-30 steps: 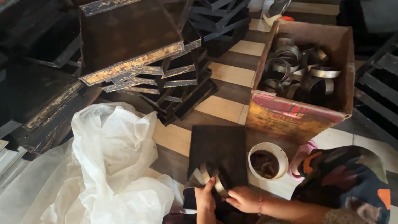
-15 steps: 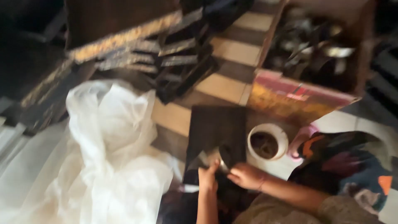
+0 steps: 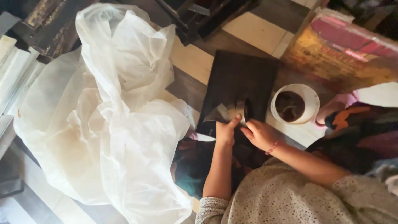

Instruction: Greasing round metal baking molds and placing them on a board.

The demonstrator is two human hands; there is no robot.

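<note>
Low on the striped floor [image 3: 195,62], just below the middle of the view, the left hand [image 3: 226,132] curls loosely, its thumb pressed up against a strip of silvery tape [image 3: 227,112] that it pinches at the near edge of a dark square panel [image 3: 240,79]. Just beside it, the right hand [image 3: 259,133] is half closed, its fingertips touching the panel's near edge next to a dark tape roll [image 3: 245,108]; whether it actually grips the roll cannot be told. Both forearms come up from the bottom edge, in speckled sleeves, with a pink bracelet [image 3: 271,147] on the right wrist. That panel lies flat on the floor, tilted a little, between the hands and the far side. Right of it, close by, stands a white tub [image 3: 295,104] with dark contents. Beyond the tub, toward the far right corner, sits a worn cardboard box [image 3: 344,54]. Left of the hands, a big crumpled white plastic sheet [image 3: 103,116] covers much of the floor. Dark frames [image 3: 203,16] are stacked along the far edge.
</note>
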